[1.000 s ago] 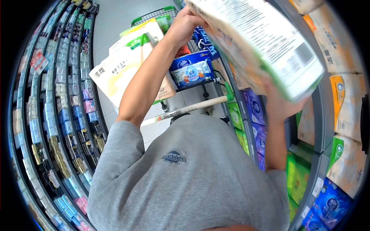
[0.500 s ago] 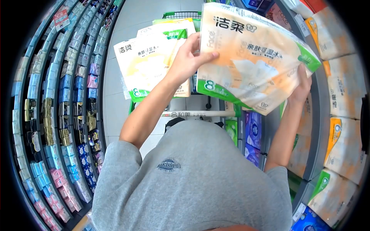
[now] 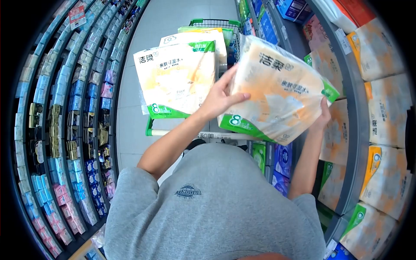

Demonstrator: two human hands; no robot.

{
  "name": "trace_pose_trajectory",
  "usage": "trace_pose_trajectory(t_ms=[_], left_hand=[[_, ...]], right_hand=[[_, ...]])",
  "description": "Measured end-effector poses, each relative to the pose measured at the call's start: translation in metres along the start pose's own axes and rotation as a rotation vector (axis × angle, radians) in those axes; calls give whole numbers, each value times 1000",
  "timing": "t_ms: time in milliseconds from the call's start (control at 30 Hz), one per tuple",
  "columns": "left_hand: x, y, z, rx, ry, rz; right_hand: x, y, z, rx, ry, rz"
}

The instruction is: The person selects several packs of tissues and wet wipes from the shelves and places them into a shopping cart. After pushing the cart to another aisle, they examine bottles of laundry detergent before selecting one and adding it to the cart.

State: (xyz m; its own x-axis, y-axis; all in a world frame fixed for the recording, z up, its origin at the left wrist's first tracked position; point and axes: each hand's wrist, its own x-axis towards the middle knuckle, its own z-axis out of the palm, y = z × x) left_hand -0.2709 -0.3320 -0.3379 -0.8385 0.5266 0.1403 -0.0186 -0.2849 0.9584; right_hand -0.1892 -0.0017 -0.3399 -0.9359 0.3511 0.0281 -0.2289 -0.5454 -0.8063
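Between both hands I hold a large soft pack of facial tissues (image 3: 277,99), cream and orange with a green band and an 8 on it. My left hand (image 3: 221,95) grips its left side, thumb on the front. On the right edge, my right hand (image 3: 321,116) is closed around the pack, its fingers partly hidden. The pack is tilted above the shopping cart's handle (image 3: 208,135). Just left of it, a similar tissue pack (image 3: 175,80) rests on the cart, with more packs (image 3: 199,37) behind.
The cart basket (image 3: 216,22) has green corners. On the right, shelves hold stacked tissue packs (image 3: 388,110) and purple packs (image 3: 282,160). Long shelves of small packets (image 3: 76,97) line the left side. Pale tiled floor (image 3: 173,15) runs ahead between them.
The held tissue pack has moved down and slightly toward my body, with both hands still on it. My view has shifted so more of the cart's far end shows.
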Motion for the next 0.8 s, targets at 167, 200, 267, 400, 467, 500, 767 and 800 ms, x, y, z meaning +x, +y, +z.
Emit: trace_pose_trajectory(t_ms=[167,200,267,400,467,500,767,800], left_hand=[[-12,-29,25,144,35,88],[-16,-27,28,139,33,85],[-21,-14,31,387,-79,89],[-15,11,37,576,-210,179],[-4,16,37,555,-240,193],[4,19,34,554,-223,203],[107,63,16,298,194,131],[113,73,20,394,247,180]], right_hand=[[-26,12,-42,31,29,-13],[-30,15,-48,-6,74,-49],[-34,15,-55,-45,127,-85],[-34,14,-50,93,93,-64],[-21,12,-38,128,131,-62],[-9,12,-33,142,66,-43],[121,32,14,-411,38,139],[127,42,18,-535,0,167]])
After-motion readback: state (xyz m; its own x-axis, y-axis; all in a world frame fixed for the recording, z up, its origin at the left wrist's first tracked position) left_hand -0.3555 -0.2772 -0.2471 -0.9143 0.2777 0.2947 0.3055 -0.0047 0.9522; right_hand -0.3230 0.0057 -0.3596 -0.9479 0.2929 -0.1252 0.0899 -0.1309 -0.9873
